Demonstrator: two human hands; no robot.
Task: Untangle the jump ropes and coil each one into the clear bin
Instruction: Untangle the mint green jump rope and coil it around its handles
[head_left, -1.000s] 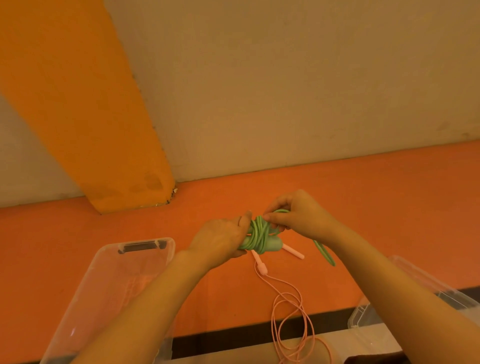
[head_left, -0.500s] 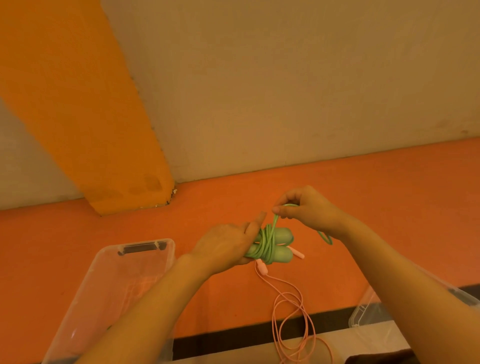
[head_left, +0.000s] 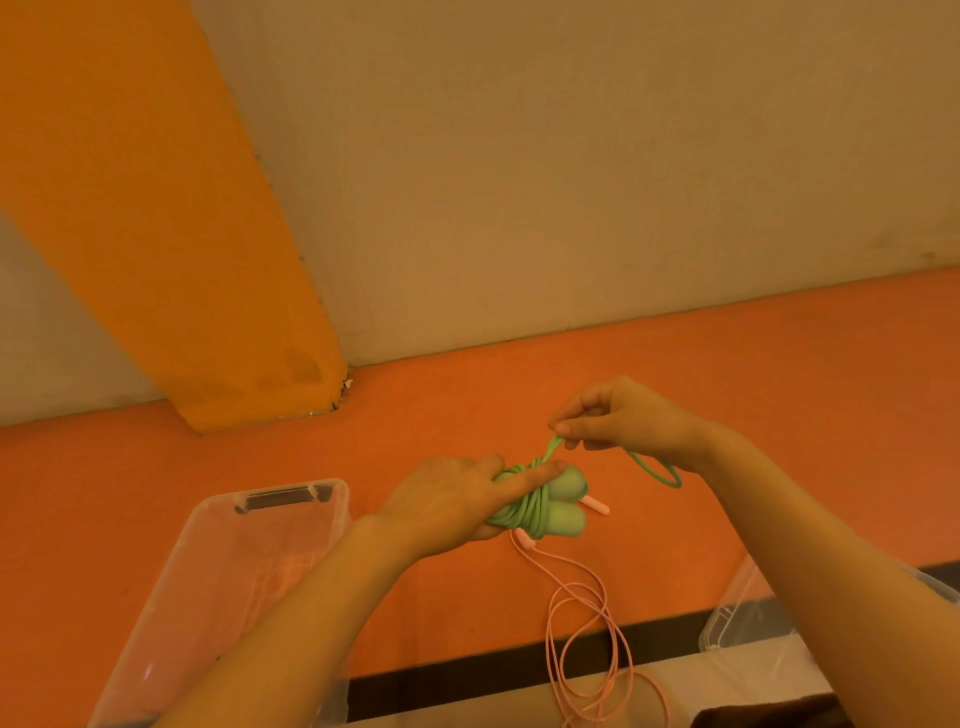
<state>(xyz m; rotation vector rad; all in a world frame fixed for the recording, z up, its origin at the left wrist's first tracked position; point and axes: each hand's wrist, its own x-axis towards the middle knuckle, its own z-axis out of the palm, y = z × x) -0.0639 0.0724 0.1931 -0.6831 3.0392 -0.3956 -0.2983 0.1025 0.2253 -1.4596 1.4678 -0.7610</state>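
A plain indoor room, maybe a gym or playroom; hard to tell. Orange floor (head_left: 727, 374), beige wall (head_left: 571, 156), orange pillar (head_left: 156, 208).

Light: dim, warm orange cast, even, source not visible | Shadows: soft, faint | Glare: small highlights on bin (head_left: 332, 491) rim | Focus: mildly soft overall | Distortion: wide-angle bending at the edges, forearms stretched near the bottom

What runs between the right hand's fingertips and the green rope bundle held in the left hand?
In the head view, a short taut strand of green cord runs from the right hand pinch down to the green jump rope bundle that the left hand grips.
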